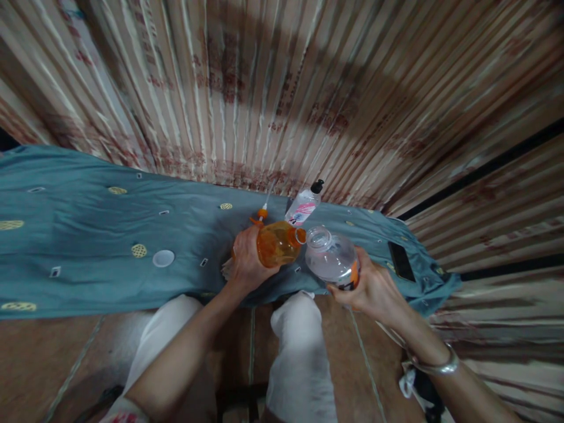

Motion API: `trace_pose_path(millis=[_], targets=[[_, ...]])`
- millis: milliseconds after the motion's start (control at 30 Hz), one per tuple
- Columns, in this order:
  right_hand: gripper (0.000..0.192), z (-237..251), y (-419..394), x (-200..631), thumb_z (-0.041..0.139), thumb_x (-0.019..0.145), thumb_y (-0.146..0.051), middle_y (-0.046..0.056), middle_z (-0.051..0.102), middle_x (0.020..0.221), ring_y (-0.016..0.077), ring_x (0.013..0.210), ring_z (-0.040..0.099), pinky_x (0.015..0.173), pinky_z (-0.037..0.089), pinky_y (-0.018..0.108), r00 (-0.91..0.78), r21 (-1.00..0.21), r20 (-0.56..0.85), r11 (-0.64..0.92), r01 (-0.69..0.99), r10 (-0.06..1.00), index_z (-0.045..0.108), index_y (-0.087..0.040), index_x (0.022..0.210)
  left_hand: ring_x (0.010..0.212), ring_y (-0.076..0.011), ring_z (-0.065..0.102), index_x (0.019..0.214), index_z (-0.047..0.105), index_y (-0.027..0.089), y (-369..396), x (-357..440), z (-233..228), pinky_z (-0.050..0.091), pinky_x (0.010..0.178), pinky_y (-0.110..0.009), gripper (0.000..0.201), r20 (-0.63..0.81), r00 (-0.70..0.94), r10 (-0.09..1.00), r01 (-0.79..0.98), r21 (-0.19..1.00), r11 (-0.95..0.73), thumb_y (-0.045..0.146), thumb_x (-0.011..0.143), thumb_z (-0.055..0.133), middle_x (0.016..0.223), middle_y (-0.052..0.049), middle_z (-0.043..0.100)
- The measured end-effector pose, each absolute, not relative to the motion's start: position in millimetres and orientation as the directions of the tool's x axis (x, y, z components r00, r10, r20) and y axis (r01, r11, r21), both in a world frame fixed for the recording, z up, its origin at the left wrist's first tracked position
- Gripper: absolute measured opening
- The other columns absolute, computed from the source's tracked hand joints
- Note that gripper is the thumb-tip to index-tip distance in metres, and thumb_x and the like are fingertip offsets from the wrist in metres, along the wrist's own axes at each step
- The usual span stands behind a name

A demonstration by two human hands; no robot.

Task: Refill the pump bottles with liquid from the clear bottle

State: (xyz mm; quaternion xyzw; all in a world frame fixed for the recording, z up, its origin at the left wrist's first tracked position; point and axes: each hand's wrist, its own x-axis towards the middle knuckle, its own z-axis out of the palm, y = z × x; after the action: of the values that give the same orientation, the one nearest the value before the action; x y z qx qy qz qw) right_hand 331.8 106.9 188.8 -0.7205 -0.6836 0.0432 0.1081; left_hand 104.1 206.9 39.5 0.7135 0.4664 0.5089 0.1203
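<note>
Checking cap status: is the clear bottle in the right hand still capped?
No: the clear bottle in the right hand has an open mouth.

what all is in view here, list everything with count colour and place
orange bottle: 1, orange liquid, tilted, mouth toward the clear bottle, in the left hand
clear bottle: 1, clear with orange label, open mouth, in the right hand
pump bottle: 1, white with black pump, on the cloth behind the two bottles
pump top: 1, orange, on the cloth behind the left hand
cap: 1, white, round, on the cloth at left
phone: 1, black, on the cloth at right
cloth: 1, teal with yellow patches, over the table
curtain: 1, striped beige and red, behind
bangle: 1, silver, right wrist
left hand: 1, holding orange bottle
right hand: 1, holding clear bottle
</note>
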Motion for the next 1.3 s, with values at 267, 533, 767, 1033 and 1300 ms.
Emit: trace_pose_path(millis=[267, 533, 767, 1033, 1300], targets=[[0.083, 189, 106, 336, 0.068, 0.07, -0.049, 0.011, 0.077, 0.092, 0.0314, 0.079, 0.075, 0.069, 0.057, 0.037, -0.006, -0.159, 0.162, 0.032, 0.987, 0.987, 0.045, -0.01, 0.139, 0.124, -0.0349, 0.058, 0.142, 0.034, 0.023, 205, 103, 43, 0.046, 0.107, -0.051, 0.1, 0.605, 0.052, 0.795, 0.538, 0.653, -0.532, 0.039, 0.059, 0.087, 0.132, -0.013, 0.057], [0.073, 185, 105, 336, 0.069, 0.068, -0.05, 0.008, 0.076, 0.087, 0.0302, 0.074, 0.075, 0.064, 0.055, 0.034, -0.002, -0.203, 0.162, 0.035, 0.978, 0.987, 0.052, -0.014, 0.13, 0.12, -0.0351, 0.059, 0.143, 0.032, 0.02, 205, 104, 43, 0.048, 0.104, -0.05, 0.1, 0.67, 0.069, 0.74, 0.576, 0.579, -0.577, 0.039, 0.061, 0.085, 0.129, -0.015, 0.058], [0.08, 191, 104, 336, 0.066, 0.071, -0.048, 0.011, 0.077, 0.097, 0.03, 0.081, 0.076, 0.069, 0.058, 0.035, -0.017, -0.194, 0.183, 0.053, 0.98, 0.983, 0.046, -0.012, 0.139, 0.121, -0.0355, 0.059, 0.146, 0.03, 0.019, 206, 104, 42, 0.049, 0.104, -0.05, 0.1, 0.71, 0.063, 0.702, 0.596, 0.537, -0.597, 0.04, 0.063, 0.083, 0.13, -0.016, 0.058], [0.08, 197, 99, 342, 0.064, 0.075, -0.046, 0.013, 0.077, 0.096, 0.0288, 0.082, 0.076, 0.07, 0.058, 0.034, -0.096, -0.066, 0.209, 0.112, 0.992, 0.973, 0.044, -0.007, 0.142, 0.12, -0.0359, 0.059, 0.145, 0.031, 0.018, 206, 105, 41, 0.05, 0.102, -0.052, 0.097, 0.72, 0.061, 0.692, 0.577, 0.54, -0.613, 0.041, 0.065, 0.082, 0.129, -0.016, 0.058], [0.082, 196, 97, 344, 0.066, 0.076, -0.045, 0.012, 0.077, 0.086, 0.0281, 0.072, 0.075, 0.066, 0.057, 0.034, -0.156, 0.026, 0.228, 0.154, 0.988, 0.961, 0.042, -0.004, 0.142, 0.12, -0.0356, 0.06, 0.144, 0.031, 0.019, 206, 105, 42, 0.05, 0.102, -0.051, 0.099, 0.719, 0.071, 0.691, 0.589, 0.529, -0.611, 0.04, 0.063, 0.083, 0.128, -0.015, 0.059]])
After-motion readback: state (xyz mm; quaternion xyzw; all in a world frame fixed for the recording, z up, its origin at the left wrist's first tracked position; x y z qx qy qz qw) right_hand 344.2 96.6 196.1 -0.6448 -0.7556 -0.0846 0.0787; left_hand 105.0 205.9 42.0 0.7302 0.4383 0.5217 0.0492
